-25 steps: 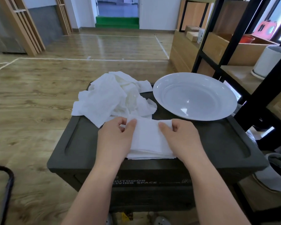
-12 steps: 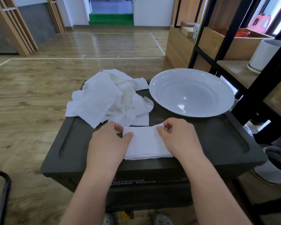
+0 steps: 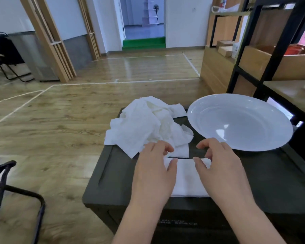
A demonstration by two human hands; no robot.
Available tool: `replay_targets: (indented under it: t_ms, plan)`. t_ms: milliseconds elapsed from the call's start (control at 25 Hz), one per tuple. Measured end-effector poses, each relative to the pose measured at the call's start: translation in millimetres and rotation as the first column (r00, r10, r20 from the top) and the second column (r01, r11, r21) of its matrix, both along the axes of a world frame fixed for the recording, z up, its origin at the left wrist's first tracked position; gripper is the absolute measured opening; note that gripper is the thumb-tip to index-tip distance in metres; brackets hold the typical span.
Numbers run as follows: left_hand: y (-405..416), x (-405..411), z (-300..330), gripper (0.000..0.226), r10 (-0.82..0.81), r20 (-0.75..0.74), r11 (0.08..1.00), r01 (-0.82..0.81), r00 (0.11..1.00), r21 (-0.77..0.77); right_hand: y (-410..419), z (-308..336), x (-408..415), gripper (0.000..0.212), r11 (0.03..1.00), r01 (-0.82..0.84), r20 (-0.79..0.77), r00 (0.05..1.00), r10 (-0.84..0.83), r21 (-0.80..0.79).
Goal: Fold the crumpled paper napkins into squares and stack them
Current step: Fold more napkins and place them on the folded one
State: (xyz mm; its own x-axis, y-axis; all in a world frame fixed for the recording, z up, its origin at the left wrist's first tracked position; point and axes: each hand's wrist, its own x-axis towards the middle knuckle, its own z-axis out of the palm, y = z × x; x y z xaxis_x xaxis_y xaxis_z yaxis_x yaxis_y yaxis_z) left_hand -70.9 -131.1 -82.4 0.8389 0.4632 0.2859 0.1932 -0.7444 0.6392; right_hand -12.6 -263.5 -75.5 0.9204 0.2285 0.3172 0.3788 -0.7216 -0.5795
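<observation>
Work surface: dark plastic storage box (image 3: 280,180) serving as a table, with a recessed lid.
Folded napkin: white paper napkin (image 3: 187,178) lies flat on the near middle of the lid, folded to a near-square; its near edge shows layering, though whether that is one napkin or several stacked cannot be told.
Left hand: left hand (image 3: 153,171) rests over the napkin's left side; the thumb lies on the top left corner, the fingers hang loosely curled above the far edge. No firm grasp is visible.
Right hand: right hand (image 3: 220,169) covers the napkin's right side; the thumb tip touches the top right corner, the fingers arch above it with nothing between them.
Crumpled supply: heap of crumpled napkins (image 3: 146,124) sits at the far left of the lid, just beyond the folded one, overhanging the left rim.
Plate: white plate (image 3: 243,110) stands at the far right, bare, near the right hand.
Step in hand (judgement): the folded piece appears finished or in its last pressing; both hands look relaxed rather than clamped.
Next move (judgement): likely a reach into the heap for a fresh sheet, drawing out one only, then flattening it before creasing. Thin paper tears if tugged.
Risk (judgement): dragging the heap may shift the folded square.
</observation>
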Motion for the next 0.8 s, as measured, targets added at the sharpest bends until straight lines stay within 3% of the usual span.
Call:
replay_targets:
  t_ms: [80, 160, 280, 360, 520, 560, 640, 720, 800]
  plan:
    - [-4, 2, -7, 0.013, -0.166, -0.098, 0.985, 0.162, 0.981, -0.054, 6, -2, -6, 0.021, 0.99, -0.119, -0.028, 0.993, 0.117, -0.07]
    - [-1, 4, -14, 0.013, -0.194, -0.128, 0.981, 0.19, 0.973, -0.047, 8, -6, -8, 0.014, 0.97, -0.186, -0.12, 0.978, 0.169, -0.154]
    - [13, 12, -9, 0.011, 0.045, 0.08, 0.992, -0.054, 0.996, 0.111, 8, -9, -6, 0.015, 0.961, -0.208, -0.175, 0.969, 0.177, -0.181]
    - [29, 18, -3, 0.023, 0.267, 0.213, 0.945, -0.298, 0.94, 0.134, 9, -10, -5, 0.016, 0.967, -0.196, -0.177, 0.97, 0.167, -0.162]
    - [54, 30, -11, 0.074, 0.396, 0.037, 0.899, -0.396, 0.917, 0.189, 7, -13, -3, 0.016, 0.974, -0.186, -0.178, 0.971, 0.163, -0.127]
    - [56, 31, -13, 0.072, 0.409, 0.015, 0.892, -0.404, 0.912, 0.205, 7, -14, -3, 0.016, 0.976, -0.186, -0.178, 0.97, 0.164, -0.116]
    - [56, 32, -12, 0.047, 0.432, 0.074, 0.865, -0.436, 0.899, 0.248, 7, -14, -4, 0.017, 0.981, -0.167, -0.17, 0.974, 0.148, -0.101]
    - [53, 29, -10, 0.02, 0.435, 0.212, 0.846, -0.478, 0.875, 0.238, 8, -11, -5, 0.018, 0.991, -0.127, -0.153, 0.981, 0.118, -0.052]
    - [49, 23, -5, 0.014, 0.379, 0.345, 0.871, -0.457, 0.859, 0.181, 9, -6, -6, 0.015, 0.993, -0.1, -0.127, 0.986, 0.107, 0.059]
